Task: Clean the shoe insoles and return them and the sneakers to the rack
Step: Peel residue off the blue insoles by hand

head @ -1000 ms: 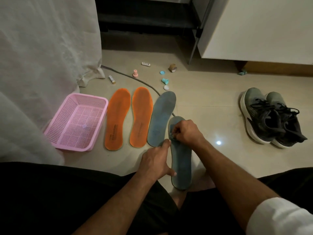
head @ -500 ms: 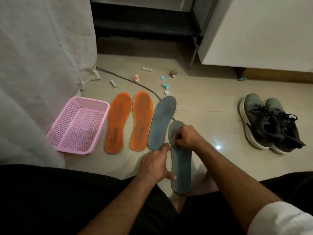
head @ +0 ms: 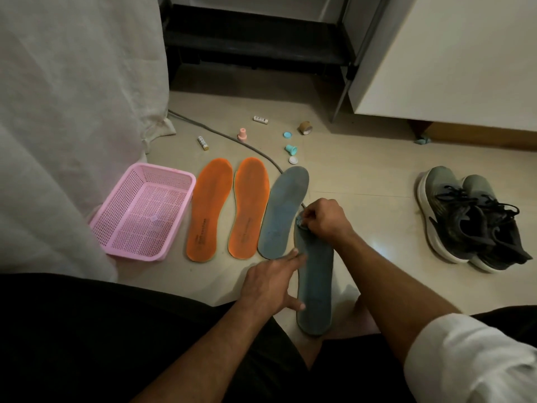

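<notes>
While the person sits on the floor [head: 377, 175] with legs folded, everything for the job is laid out within arm's reach. Largest is the white cloth [head: 72, 112] hanging down the left edge of the floor, with the dark rack [head: 255, 39] at the far edge, likely where everything ends up. Next, a pair of grey sneakers [head: 465, 219] stands side by side toward the right edge, well apart from the work, probably waiting until their insoles are done. A pink basket [head: 145, 213] sits at the left, just beside the cloth.

Beside the basket two orange insoles [head: 229, 207] lie flat and parallel, then a blue insole [head: 282, 213], a tidy row that seems to keep finished or waiting pieces sorted. A second blue insole [head: 315, 286] lies nearest the person, toe pointing away, touching the first.

On it, the left hand [head: 270, 286] rests with fingers straight and spread, pressing its edge, apparently to hold it flat. The right hand [head: 325, 219] has its fingers curled, pinching something small at the toe end; I cannot tell what it is, perhaps a wipe or a bit of dirt. So cleaning looks under way on this piece.

Smallest, caps and batteries [head: 261, 141] lie scattered near the far edge beside a grey cable [head: 220, 135].
</notes>
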